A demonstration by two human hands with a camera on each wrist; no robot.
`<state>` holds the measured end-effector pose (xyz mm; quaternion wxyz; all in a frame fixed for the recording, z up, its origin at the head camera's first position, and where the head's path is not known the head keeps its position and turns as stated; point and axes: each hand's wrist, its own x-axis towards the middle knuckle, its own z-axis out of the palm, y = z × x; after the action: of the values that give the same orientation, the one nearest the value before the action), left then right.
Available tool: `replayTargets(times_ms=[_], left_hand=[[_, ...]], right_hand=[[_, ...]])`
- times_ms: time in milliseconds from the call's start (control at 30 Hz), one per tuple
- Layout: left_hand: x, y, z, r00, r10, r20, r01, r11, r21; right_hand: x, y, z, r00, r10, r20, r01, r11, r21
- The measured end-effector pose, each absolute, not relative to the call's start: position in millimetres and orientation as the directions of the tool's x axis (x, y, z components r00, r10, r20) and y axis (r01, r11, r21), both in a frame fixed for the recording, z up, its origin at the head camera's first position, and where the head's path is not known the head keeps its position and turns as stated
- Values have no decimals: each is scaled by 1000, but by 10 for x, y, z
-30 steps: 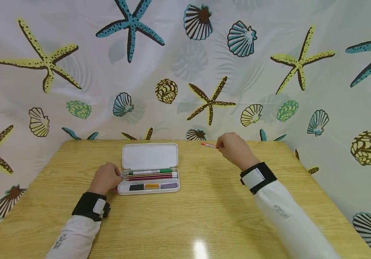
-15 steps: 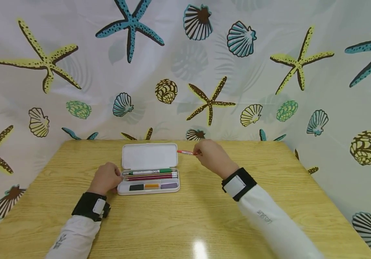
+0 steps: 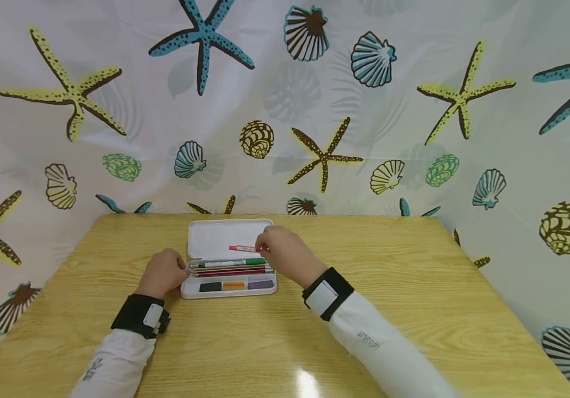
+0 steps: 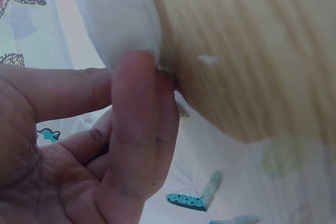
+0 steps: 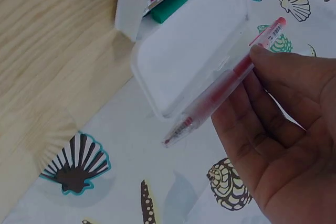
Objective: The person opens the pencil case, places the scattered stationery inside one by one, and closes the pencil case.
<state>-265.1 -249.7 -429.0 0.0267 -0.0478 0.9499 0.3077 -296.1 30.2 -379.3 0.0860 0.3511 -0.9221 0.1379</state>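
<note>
A white pencil case (image 3: pixel 231 294) lies on the table with its lid (image 3: pixel 215 235) folded back. Inside are a green-capped marker (image 3: pixel 225 263), several pencils (image 3: pixel 230 272) and three blocks, black, orange and purple, in the front compartment. At the case's left end, my left hand (image 3: pixel 161 275) pinches the edge; the left wrist view has thumb and fingers (image 4: pixel 134 124) against the white corner. My right hand (image 3: pixel 287 254) holds a red pen (image 3: pixel 243 249) between thumb and fingers, above the case near the hinge. Close up, the clear-barrelled pen (image 5: pixel 210 95) slants across the lid.
The wooden table (image 3: pixel 245 342) extends around the case on every side. Behind it hangs a white cloth (image 3: pixel 265 99) printed with starfish and shells, reaching down to the table's far edge.
My right hand has carried the red pen leftward and a little nearer, from the table's right side to above the open case. My left hand has stayed at the case's edge.
</note>
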Motion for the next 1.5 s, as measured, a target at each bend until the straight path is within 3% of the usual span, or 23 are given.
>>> replayTargets(times_ms=[533, 1500], left_hand=[[-2645, -2500, -4280, -994, -75, -75, -105, 798, 594], [-2656, -2510, -4301, -996, -60, -59, -83, 801, 593]], right_hand=[[-2904, -211, -4055, -727, -662, 181, -686, 703, -188], [-2954, -350, -4191, -739, -650, 177, -670, 738, -83]])
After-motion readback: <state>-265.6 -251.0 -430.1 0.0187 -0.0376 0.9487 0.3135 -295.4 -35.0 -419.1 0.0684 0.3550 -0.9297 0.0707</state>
